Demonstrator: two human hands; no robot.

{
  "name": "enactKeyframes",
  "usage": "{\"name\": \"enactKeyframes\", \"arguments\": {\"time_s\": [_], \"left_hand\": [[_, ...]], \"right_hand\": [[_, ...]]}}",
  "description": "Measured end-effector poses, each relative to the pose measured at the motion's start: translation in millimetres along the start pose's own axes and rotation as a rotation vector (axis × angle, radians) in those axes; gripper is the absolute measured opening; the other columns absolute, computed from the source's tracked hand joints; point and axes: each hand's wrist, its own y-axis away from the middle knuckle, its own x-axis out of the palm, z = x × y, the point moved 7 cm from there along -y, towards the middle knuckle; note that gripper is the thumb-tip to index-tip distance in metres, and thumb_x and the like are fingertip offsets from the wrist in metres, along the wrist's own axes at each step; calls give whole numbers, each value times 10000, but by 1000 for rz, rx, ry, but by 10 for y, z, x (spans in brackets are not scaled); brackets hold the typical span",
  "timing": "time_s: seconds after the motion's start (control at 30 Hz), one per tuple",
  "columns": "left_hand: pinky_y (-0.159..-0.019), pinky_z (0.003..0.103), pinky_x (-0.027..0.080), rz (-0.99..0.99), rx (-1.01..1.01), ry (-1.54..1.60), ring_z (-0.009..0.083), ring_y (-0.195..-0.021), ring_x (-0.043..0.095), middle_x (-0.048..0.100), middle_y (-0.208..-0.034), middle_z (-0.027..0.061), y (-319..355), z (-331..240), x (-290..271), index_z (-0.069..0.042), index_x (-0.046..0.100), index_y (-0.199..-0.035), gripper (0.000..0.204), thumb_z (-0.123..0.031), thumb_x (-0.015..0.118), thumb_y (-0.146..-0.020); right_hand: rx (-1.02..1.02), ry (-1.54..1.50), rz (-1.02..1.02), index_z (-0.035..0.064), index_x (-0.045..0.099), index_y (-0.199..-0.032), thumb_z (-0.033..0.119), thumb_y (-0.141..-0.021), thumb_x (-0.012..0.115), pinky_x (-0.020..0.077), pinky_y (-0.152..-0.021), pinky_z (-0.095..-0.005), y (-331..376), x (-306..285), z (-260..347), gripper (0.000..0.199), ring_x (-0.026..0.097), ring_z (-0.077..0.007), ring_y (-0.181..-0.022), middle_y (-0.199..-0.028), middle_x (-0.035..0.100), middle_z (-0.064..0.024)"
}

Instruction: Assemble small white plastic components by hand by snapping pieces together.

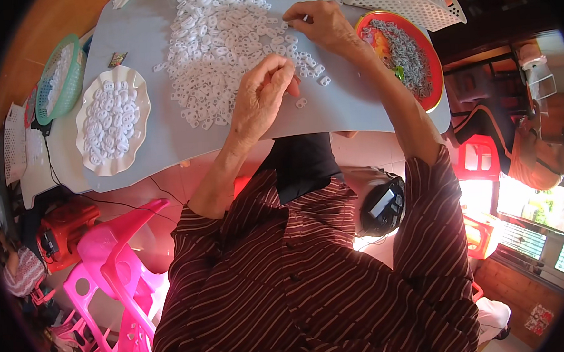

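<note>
A broad heap of small white plastic pieces with holes (201, 71) covers the middle of the grey table. Over its near right edge is my left hand (263, 94), fingers curled and thumb pressed in; whatever they hold is hidden. Farther off and to the right, my right hand (326, 26) reaches down to the pieces with its fingertips pinched together. What lies between those tips is too small to make out. A few loose white pieces (324, 81) are scattered between my hands. Right of my right forearm sits a red round tray (439, 69) holding small grey metal parts (410, 55).
A cream scalloped dish (144, 113) of white pieces stands at the left, with a green basket (77, 82) beyond. A white perforated basket (407, 10) occupies the far right. The grey table's (336, 118) near edge curves before me. Pink plastic chairs (115, 251) stand lower left.
</note>
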Motion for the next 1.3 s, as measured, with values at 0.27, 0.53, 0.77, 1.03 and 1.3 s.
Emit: {"name": "enactKeyframes", "arguments": {"time_s": [0.27, 0.53, 0.77, 1.03, 1.3], "left_hand": [[-617, 236, 413, 4, -68, 42, 94, -660, 527, 569, -692, 30, 13, 2, 12, -9, 549, -860, 257, -253, 493, -916], [-611, 225, 402, -1, -29, 67, 81, -653, 510, 582, -700, 31, 21, -46, -19, -13, 554, -861, 258, -258, 501, -921], [-619, 230, 424, -211, 44, 92, 84, -669, 537, 613, -726, 54, -68, -147, -208, -25, 544, -937, 203, -224, 507, -921], [-660, 247, 474, -158, 151, 30, 122, -706, 596, 640, -774, 71, -253, -147, -158, 10, 542, -922, 133, -113, 506, -886], [-645, 253, 465, -121, 154, -93, 114, -715, 585, 634, -780, 67, -199, -239, -57, 21, 552, -910, 138, -113, 523, -889]], "right_hand": [[-96, 283, 194, 67, 679, -879, 125, -760, 604, 485, -715, -365, -194, 202, 27, 152, 611, -306, -751, -823, 644, -119], [-120, 337, 101, 52, 671, -837, 153, -772, 590, 471, -629, -375, -187, 109, 79, 145, 598, -284, -647, -718, 620, -130], [220, -383, 264, 8, 660, -899, 197, -881, 577, 373, -531, -209, 115, 32, 209, 208, 458, -48, -591, -657, 551, 19], [272, -564, 179, -10, 653, -946, 189, -906, 572, 367, -528, -202, 332, -6, 311, 219, 439, -37, -596, -655, 538, 20], [101, -407, -17, 24, 683, -844, 147, -757, 644, 498, -607, -277, 439, -203, 438, 156, 621, -133, -626, -694, 659, -96]]}}
